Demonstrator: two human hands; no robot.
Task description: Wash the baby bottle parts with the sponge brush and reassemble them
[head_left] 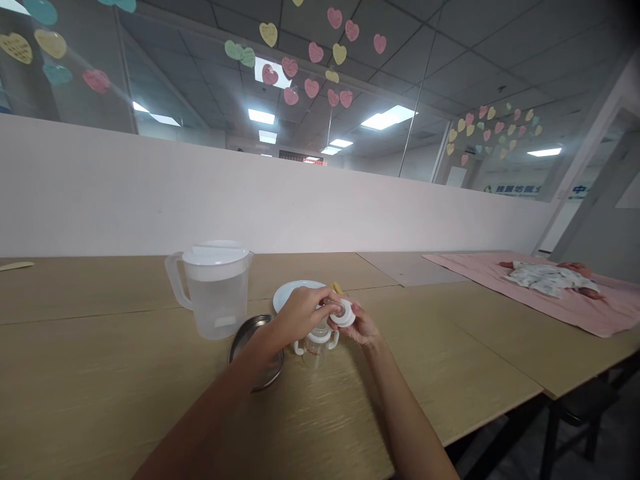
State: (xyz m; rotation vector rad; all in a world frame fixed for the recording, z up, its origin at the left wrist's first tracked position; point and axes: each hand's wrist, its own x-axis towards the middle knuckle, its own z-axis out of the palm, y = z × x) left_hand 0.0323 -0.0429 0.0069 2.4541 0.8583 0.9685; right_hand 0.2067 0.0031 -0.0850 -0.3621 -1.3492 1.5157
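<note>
Just above a clear baby bottle (pixel 314 357) with two white handles, both hands meet at a white bottle collar ring (pixel 345 315). My right hand (pixel 363 327) is closed around the ring's right side and tilts its opening toward me. With fingers pinched at the ring's centre, my left hand (pixel 303 312) grips something clear there, perhaps a nipple, mostly covered by the fingers. The bottle stands upright on the table with its top open below the hands. Behind my left hand lies a white plate (pixel 290 291), partly hidden. A steel bowl (pixel 270 378) sits under my left forearm.
A lidded clear plastic pitcher (pixel 217 300) stands left of the bowl. Something yellow (pixel 337 288) shows behind the hands. At the far right, a baby-like figure (pixel 545 277) in patterned clothing lies on a pink cloth (pixel 475 273). A white wall (pixel 280 207) borders the table's back.
</note>
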